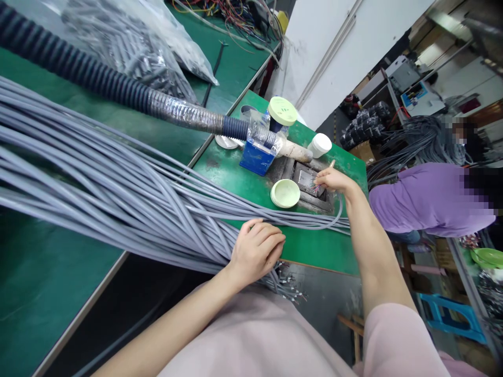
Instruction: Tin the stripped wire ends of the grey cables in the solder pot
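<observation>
Grey cable (340, 205) loops up near the right edge of the tabletop (314, 246) to the right hand (334, 179), whose fingers pinch it just behind thin coloured wires (316, 188) pointing down at a metal tray (305, 178). Presenting those wires to the tray seems the step in hand, calling for a steady pinch. Near the front edge, the left hand (257, 248) rests loosely curled on the cable bundle (129, 201), its grip unclear.
</observation>
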